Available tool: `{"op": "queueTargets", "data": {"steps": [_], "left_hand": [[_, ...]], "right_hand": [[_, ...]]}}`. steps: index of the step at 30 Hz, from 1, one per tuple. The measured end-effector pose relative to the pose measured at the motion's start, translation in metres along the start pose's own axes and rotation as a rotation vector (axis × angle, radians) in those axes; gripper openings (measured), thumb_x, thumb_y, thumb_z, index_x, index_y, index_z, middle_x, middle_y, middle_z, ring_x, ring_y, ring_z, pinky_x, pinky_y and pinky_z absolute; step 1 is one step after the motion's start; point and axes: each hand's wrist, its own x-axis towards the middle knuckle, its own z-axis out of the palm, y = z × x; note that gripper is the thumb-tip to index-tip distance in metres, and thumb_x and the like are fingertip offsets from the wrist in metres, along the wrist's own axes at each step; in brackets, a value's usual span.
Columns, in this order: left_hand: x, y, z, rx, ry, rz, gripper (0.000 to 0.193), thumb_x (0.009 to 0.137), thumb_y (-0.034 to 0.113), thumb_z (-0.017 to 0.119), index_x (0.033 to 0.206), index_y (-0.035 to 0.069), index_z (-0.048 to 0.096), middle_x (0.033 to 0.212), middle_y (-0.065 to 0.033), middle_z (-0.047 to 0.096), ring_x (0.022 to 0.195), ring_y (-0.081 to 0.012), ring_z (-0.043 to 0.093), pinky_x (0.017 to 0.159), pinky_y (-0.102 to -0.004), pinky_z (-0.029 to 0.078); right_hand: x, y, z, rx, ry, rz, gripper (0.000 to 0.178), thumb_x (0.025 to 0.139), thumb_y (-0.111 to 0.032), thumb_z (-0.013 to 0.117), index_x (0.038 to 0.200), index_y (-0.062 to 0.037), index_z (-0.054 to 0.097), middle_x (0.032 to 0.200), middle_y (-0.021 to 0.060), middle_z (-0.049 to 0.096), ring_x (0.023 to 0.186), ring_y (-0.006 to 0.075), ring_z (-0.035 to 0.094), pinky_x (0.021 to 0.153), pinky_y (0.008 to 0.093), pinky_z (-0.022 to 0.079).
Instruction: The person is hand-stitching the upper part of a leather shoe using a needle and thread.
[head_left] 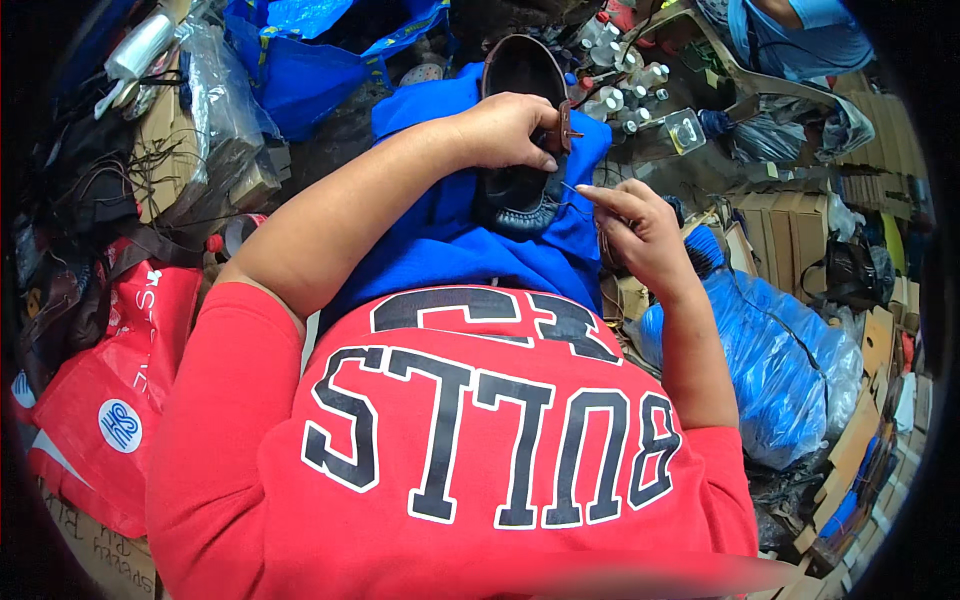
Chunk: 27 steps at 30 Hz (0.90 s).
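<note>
A dark leather shoe (525, 68) with a brown strap and buckle (569, 133) lies lengthwise on the blue cloth (420, 235) over my lap. Its rounded end with gathered stitching is nearest me. My left hand (510, 130) grips the shoe around its middle, thumb over the opening and the other fingers partly hidden. Just right of the shoe, my right hand (637, 222) pinches a thin, needle-like tool (569, 186) between thumb and forefinger. Its tip points at the shoe's side; whether it touches is too small to tell.
A blue bag (300, 75) stands at the far left, and a red bag (120, 370) lies at my left. Several small bottles (630, 95) cluster beyond the shoe to the right. A blue plastic-wrapped bundle (760, 350) and cardboard (785, 225) are at my right. Another person's blue sleeve (815, 40) shows at the far right.
</note>
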Motion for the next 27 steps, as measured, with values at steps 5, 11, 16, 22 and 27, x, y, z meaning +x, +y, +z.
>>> {"op": "queueTargets", "data": {"steps": [5,11,16,22,27], "left_hand": [[0.001,-0.012,-0.001,-0.179,-0.021,0.045,0.028,0.070,0.020,0.077,0.095,0.009,0.070,0.090,-0.0063,0.063,0.087,-0.0225,0.061,0.078,-0.0334,0.048],[0.005,-0.017,-0.005,-0.249,-0.096,0.048,0.022,0.072,0.016,0.075,0.092,0.009,0.072,0.087,-0.0043,0.067,0.081,-0.0172,0.061,0.076,-0.0309,0.048],[0.006,-0.010,-0.014,-0.284,-0.259,-0.054,0.018,0.077,0.004,0.069,0.094,0.001,0.069,0.101,-0.0091,0.065,0.102,-0.0197,0.059,0.091,-0.0307,0.046],[0.006,-0.014,-0.013,-0.262,-0.245,-0.022,0.018,0.076,0.004,0.067,0.094,0.003,0.071,0.103,-0.0099,0.065,0.101,-0.0214,0.060,0.091,-0.0313,0.046],[0.010,-0.012,-0.014,-0.168,-0.234,0.019,0.019,0.076,0.007,0.069,0.094,0.005,0.072,0.101,-0.0093,0.064,0.099,-0.0219,0.058,0.090,-0.0310,0.045]], "right_hand": [[0.013,0.005,0.010,-0.062,-0.048,0.006,0.025,0.080,-0.005,0.062,0.103,-0.0094,0.069,0.075,0.0106,0.053,0.069,0.0253,0.055,0.063,0.0342,0.044],[0.022,-0.007,0.007,-0.122,-0.086,0.048,0.020,0.079,-0.006,0.062,0.097,-0.0079,0.071,0.073,0.0117,0.053,0.068,0.0278,0.055,0.063,0.0363,0.045],[0.026,-0.017,0.005,-0.169,-0.093,0.049,0.020,0.078,-0.006,0.061,0.094,-0.0063,0.071,0.075,0.0132,0.056,0.072,0.0292,0.057,0.065,0.0377,0.046],[0.030,-0.016,0.011,-0.179,-0.088,0.036,0.020,0.076,-0.005,0.061,0.094,-0.0055,0.071,0.077,0.0136,0.059,0.074,0.0288,0.060,0.067,0.0368,0.047],[0.036,-0.006,0.006,-0.110,-0.137,0.119,0.026,0.072,0.002,0.064,0.096,-0.0069,0.071,0.078,0.0097,0.059,0.072,0.0219,0.060,0.066,0.0317,0.047]]}}
